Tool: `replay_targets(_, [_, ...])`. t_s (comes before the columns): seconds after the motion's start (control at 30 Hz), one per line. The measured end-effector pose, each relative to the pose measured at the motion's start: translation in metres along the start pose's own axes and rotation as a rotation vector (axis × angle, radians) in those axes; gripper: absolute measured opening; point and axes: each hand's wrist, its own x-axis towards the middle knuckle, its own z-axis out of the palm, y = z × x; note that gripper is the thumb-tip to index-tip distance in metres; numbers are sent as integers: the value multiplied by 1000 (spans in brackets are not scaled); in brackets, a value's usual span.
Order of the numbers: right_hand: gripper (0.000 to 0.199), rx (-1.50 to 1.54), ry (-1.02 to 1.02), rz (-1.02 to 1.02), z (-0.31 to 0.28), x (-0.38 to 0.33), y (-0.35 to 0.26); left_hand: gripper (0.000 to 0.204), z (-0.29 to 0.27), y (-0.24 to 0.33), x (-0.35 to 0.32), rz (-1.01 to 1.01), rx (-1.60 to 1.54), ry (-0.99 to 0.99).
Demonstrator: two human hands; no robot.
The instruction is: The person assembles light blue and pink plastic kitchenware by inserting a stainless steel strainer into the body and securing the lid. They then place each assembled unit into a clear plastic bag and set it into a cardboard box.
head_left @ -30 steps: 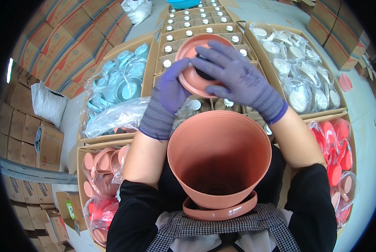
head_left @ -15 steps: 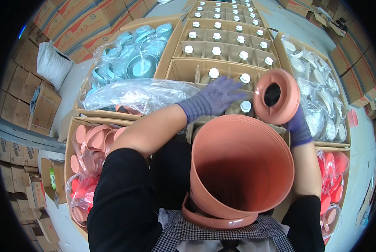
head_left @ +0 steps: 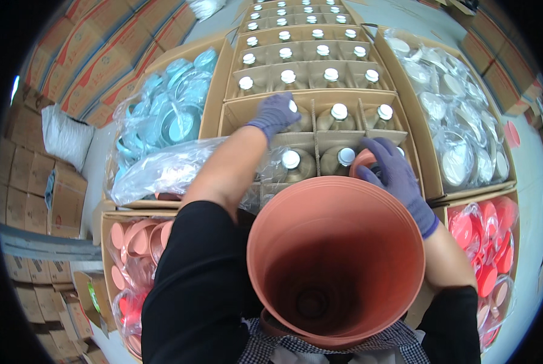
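My left hand [head_left: 275, 115], in a purple knitted glove, is closed round the top of a white-capped bottle [head_left: 301, 122] in a divided carton [head_left: 338, 97]. My right hand [head_left: 394, 173], gloved alike, grips a pink plastic ring-shaped part [head_left: 363, 161] low over the near right compartments; the part is mostly hidden by the fingers and the tub's rim. Against my body, below both hands, stands a large pink plastic tub [head_left: 335, 255], deep and open at the top. Bottles with white caps [head_left: 345, 156] stand in compartments between the hands.
Further cartons of white-capped bottles [head_left: 323, 50] run away ahead. To the left are boxes of bagged blue parts [head_left: 180, 121] and pink parts [head_left: 141, 239]; to the right, bagged white parts [head_left: 456, 115] and red parts [head_left: 489, 230]. Stacked cartons [head_left: 110, 54] line the sides.
My right hand has lowered the ring-shaped part from the upper right into the carton area. My left hand has moved left and closed on a bottle top. The view has shifted.
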Motion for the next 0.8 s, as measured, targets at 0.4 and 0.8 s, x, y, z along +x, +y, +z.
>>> replay_targets(0.4, [114,2133,-408,192,38,106,-48,54,-280,107,-232,471,-203,883])
replay_targets(0.8, [82,1900,-207,-358,-106,51,-89,122,-215,131,-329,331,-864,248])
